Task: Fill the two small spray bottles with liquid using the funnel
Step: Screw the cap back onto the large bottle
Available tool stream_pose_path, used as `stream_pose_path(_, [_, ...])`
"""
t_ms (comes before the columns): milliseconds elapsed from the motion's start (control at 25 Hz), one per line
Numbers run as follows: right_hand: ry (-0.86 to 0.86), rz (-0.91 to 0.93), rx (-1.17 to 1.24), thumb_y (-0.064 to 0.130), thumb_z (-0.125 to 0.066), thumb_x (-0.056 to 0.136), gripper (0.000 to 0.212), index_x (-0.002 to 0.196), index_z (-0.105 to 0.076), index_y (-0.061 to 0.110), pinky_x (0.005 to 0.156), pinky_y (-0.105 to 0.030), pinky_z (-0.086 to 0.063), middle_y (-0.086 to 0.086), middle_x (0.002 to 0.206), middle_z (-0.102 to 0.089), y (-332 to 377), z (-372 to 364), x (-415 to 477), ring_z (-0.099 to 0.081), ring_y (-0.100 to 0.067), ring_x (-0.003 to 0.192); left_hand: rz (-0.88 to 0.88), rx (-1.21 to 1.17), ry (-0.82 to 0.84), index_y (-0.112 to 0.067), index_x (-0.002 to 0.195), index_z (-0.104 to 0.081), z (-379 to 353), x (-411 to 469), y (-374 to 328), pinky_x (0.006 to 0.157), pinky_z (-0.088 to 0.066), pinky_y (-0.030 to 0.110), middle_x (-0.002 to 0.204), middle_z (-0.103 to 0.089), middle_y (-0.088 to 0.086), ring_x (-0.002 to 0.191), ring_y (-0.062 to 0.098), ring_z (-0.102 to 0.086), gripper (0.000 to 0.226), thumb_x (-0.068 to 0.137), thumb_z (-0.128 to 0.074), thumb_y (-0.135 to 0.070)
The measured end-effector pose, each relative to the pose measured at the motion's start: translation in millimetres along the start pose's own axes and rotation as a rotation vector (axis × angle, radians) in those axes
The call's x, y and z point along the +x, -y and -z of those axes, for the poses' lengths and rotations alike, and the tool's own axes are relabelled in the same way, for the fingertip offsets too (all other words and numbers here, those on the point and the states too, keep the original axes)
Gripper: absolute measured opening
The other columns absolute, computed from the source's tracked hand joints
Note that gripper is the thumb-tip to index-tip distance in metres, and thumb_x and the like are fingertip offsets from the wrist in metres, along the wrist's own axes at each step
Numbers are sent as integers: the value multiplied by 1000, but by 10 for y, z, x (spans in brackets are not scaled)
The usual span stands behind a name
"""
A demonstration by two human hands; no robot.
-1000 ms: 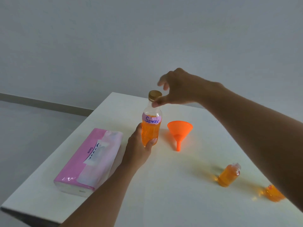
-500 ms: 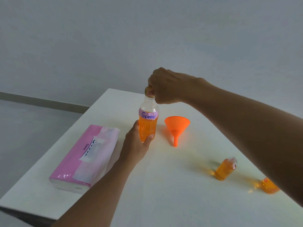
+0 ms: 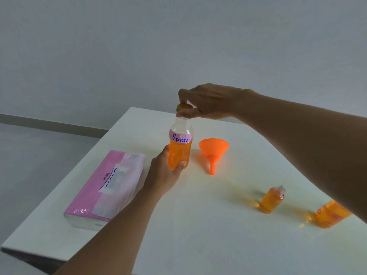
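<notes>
- Left of the left hand, a pink tissue pack [image 3: 105, 187] lies flat on the table [image 3: 198, 245] and looks to play no part in the filling.
- The left hand [image 3: 164, 173] grips the lower body of the large bottle [image 3: 179, 149] marked "Spray". The bottle stands upright with its long axis vertical and its neck up, and it is more than half full of orange liquid.
- The right hand [image 3: 208, 102] pinches the cap [image 3: 183, 108] on that neck. I cannot tell whether it is tightening or loosening.
- Just right of the left hand, the funnel [image 3: 213, 149] sits in no bottle. It seems to lie on its side, spout toward the person.
- Beneath the right forearm, the nearer small bottle [image 3: 271, 199] stands neck up and is nearly full of orange.
- The second small bottle [image 3: 329, 215] is blurred and half hidden, so its axis is unclear, but it is also orange.
- Filling looks largely done, with closing up probably what remains.
</notes>
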State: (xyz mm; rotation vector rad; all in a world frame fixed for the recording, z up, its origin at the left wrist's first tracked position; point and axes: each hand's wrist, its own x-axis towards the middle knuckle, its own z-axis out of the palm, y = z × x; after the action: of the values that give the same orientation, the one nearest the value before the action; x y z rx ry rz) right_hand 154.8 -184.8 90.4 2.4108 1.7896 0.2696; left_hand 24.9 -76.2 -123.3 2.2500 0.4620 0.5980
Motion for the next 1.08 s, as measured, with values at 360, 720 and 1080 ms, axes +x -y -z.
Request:
stream_pose_path(360, [7, -354, -298, 60, -19, 102, 66, 76, -59, 14, 53, -28, -24, -1, 67, -49, 355, -6, 202, -43, -16, 58, -20, -9, 10, -19, 139, -44, 13, 11, -15, 92, -54, 40, 127, -62, 3, 108, 23, -62, 62, 88, -64, -49])
stream_pose_path(720, [-197, -757, 253, 68, -32, 100, 67, 73, -56, 12, 54, -30, -42, -4, 70, -60, 496, -87, -635, -58, -23, 59, 68, 126, 119, -17, 155, -11, -14, -73, -146, 107, -42, 41, 154, -38, 7, 133, 28, -47, 82, 94, -55, -48])
stream_pose_path(1080, [-408, -1089, 713, 31, -55, 98, 12, 109, -59, 31, 51, -23, -41, 4, 66, -74, 625, -279, -2487, -66, 2, 53, -310, -31, -134, -20, 124, -53, -170, -917, -531, 90, -47, 34, 119, -54, -2, 98, 14, -56, 39, 88, -58, -4])
